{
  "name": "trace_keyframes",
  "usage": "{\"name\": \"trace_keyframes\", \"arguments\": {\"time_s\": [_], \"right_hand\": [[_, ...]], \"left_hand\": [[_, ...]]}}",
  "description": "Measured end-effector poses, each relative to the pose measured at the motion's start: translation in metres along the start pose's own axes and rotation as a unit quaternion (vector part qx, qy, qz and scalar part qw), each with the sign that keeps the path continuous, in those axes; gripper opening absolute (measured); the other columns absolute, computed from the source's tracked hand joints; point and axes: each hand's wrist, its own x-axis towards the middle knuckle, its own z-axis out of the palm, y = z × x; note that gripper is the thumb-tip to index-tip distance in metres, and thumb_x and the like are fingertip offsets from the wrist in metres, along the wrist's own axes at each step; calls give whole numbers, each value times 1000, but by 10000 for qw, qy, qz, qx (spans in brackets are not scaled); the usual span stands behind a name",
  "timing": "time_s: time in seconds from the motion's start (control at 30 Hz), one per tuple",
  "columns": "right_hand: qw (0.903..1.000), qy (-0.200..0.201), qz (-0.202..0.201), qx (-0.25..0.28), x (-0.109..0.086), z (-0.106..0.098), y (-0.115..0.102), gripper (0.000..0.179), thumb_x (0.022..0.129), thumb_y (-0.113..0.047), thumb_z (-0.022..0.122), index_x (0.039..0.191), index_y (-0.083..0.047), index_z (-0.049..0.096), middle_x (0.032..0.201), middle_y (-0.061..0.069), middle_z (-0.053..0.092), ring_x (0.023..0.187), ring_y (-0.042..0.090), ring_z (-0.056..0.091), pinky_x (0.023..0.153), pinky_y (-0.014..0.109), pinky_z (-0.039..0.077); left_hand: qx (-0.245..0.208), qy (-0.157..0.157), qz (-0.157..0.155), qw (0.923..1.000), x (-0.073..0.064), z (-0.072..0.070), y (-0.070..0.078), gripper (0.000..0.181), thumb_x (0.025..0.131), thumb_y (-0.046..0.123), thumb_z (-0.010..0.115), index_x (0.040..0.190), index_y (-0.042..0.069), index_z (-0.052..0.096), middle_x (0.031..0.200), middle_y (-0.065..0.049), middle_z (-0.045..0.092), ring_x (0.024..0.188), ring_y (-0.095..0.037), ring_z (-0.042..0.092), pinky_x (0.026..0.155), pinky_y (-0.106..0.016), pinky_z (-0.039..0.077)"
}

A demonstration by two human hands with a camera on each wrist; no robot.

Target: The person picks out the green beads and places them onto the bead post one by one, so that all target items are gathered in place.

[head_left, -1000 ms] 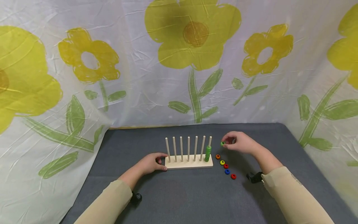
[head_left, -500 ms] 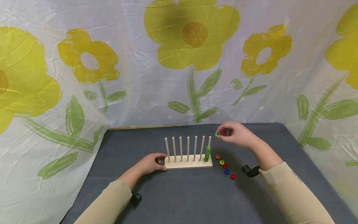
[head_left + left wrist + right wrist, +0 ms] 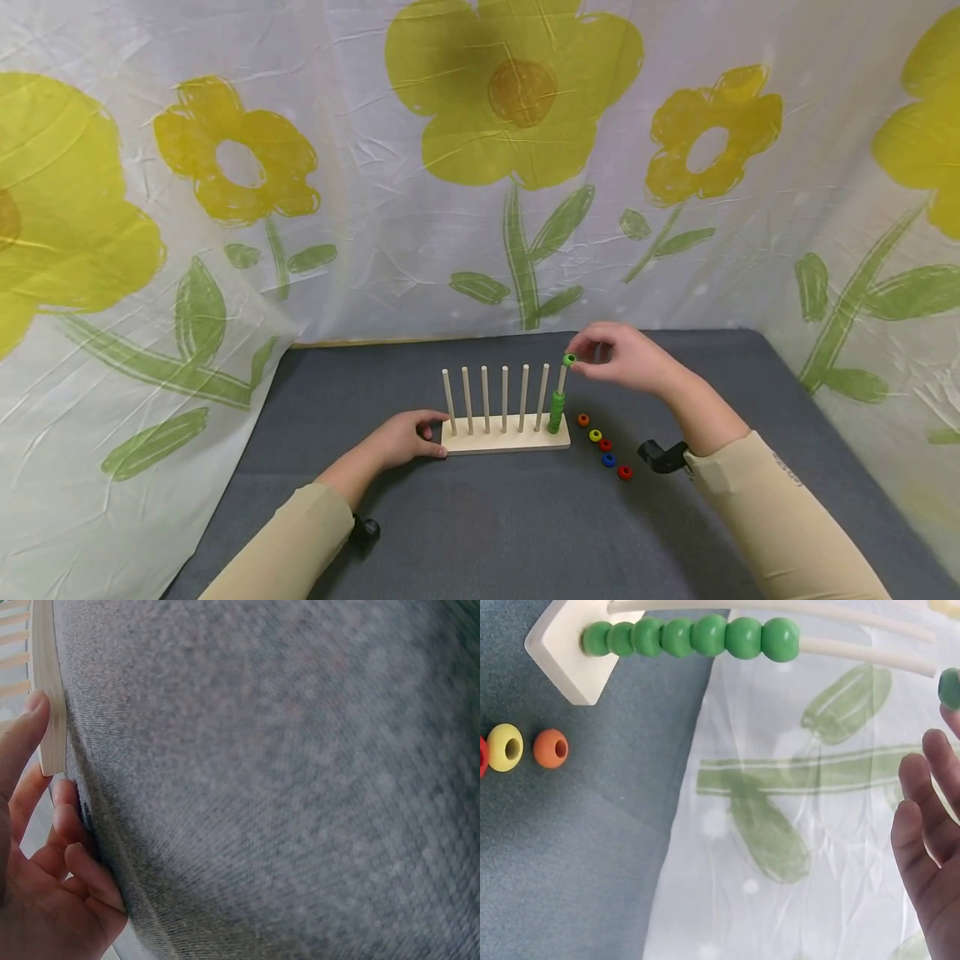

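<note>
A pale wooden peg board (image 3: 495, 440) carries a row of upright pegs. Its rightmost peg has a stack of several green beads (image 3: 557, 412) on the lower part, while the other pegs are bare. My left hand (image 3: 402, 437) grips the board's left end, its thumb (image 3: 36, 712) lying against the wood in the left wrist view. A single green bead (image 3: 570, 359) is pinched between thumb and finger of my right hand (image 3: 618, 357), right at the top of the rightmost peg. In the right wrist view this bead (image 3: 949, 688) appears just off the peg's tip.
Right of the board, loose beads lie on the dark grey table cloth (image 3: 480, 525): an orange bead (image 3: 583, 420), a yellow bead (image 3: 596, 436), a red bead (image 3: 606, 446), a blue bead (image 3: 609, 460) and another red bead (image 3: 626, 472). A flower-printed curtain (image 3: 360, 275) stands behind the table.
My right hand has risen and moved left with the green bead, from beside the board to the rightmost peg's top. The left hand and the board have stayed put.
</note>
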Motion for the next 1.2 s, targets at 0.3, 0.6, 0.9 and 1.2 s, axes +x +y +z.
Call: {"name": "trace_keyframes", "arguments": {"time_s": [0.3, 0.6, 0.9, 1.2], "right_hand": [[10000, -52, -1, 8, 2, 6, 2, 16, 90, -17, 75, 105, -20, 72, 91, -8, 63, 81, 13, 58, 73, 35, 50], [9998, -178, -87, -81, 2, 11, 3, 16, 89, -19, 76, 105, -19, 73, 90, -8, 63, 82, 12, 59, 75, 40, 50], [9998, -204, -91, 8, 2, 17, 10, 15, 90, -21, 75, 105, -19, 73, 92, -8, 63, 82, 13, 58, 74, 38, 51], [9995, -291, -36, -69, -1, 29, 21, 16, 90, -23, 76, 104, -18, 73, 89, -9, 60, 81, 12, 55, 72, 32, 49]], "left_hand": [[-23, 1, 21, 10000, 0, 0, -1, 58, 77, 29, 86, 131, 19, 65, 82, 1, 54, 73, -15, 47, 70, -34, 37], [-38, -3, 30, 10000, 0, 0, -2, 58, 77, 29, 86, 131, 20, 65, 83, 1, 54, 73, -15, 48, 70, -34, 37], [17, -13, -16, 10000, -1, -1, 1, 58, 78, 28, 86, 131, 19, 65, 83, 1, 54, 74, -15, 48, 71, -35, 37], [24, 6, -17, 10000, -1, 0, 2, 58, 78, 29, 86, 131, 19, 65, 83, 1, 54, 74, -15, 48, 71, -34, 37]]}}
